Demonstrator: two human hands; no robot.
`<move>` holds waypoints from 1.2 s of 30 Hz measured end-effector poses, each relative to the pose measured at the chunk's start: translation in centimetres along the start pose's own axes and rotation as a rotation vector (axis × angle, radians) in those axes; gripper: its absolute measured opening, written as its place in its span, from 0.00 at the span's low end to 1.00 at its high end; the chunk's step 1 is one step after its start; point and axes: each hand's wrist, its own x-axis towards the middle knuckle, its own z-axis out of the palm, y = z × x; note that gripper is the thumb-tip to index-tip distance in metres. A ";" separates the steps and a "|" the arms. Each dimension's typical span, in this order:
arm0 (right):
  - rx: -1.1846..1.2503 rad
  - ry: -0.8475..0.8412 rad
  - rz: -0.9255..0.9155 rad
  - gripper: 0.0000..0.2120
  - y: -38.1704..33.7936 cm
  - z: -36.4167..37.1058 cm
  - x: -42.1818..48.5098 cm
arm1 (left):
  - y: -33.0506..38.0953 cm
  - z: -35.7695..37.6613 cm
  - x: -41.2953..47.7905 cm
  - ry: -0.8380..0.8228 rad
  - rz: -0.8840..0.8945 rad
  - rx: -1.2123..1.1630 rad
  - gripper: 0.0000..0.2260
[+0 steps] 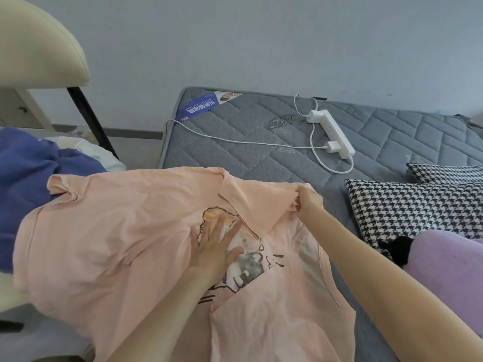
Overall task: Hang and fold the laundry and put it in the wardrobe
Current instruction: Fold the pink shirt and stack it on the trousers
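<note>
A peach T-shirt (pixel 117 239) with a printed cartoon on its chest lies spread over the near edge of the grey mattress (pixel 235 142). My left hand (pixel 217 246) presses flat on the print with straight, spread fingers. My right hand (pixel 309 198) pinches the shirt's right edge near the sleeve, and a flap of cloth is folded in over the chest. The shirt's left side hangs off the mattress toward a chair.
A blue garment (pixel 28 178) and a white one (pixel 86 148) lie on the left by a cream chair (pixel 39 48). A white power strip (pixel 332 131) with cables lies on the mattress. Houndstooth pillows (pixel 418 207) and a purple cushion (pixel 449 270) sit at the right.
</note>
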 end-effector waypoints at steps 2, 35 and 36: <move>0.102 0.068 0.049 0.10 0.5 -0.1 0.5 | 0.0 0.0 0.0 0.001 0.000 -0.013 0.26; -1.233 -0.274 -0.866 0.22 2.1 2.2 -0.7 | 0.0 0.0 -0.1 0.005 0.008 -0.017 0.26; -1.286 -0.270 -0.790 0.22 2.9 0.7 -0.4 | 0.1 -0.1 -0.1 0.005 0.010 -0.014 0.26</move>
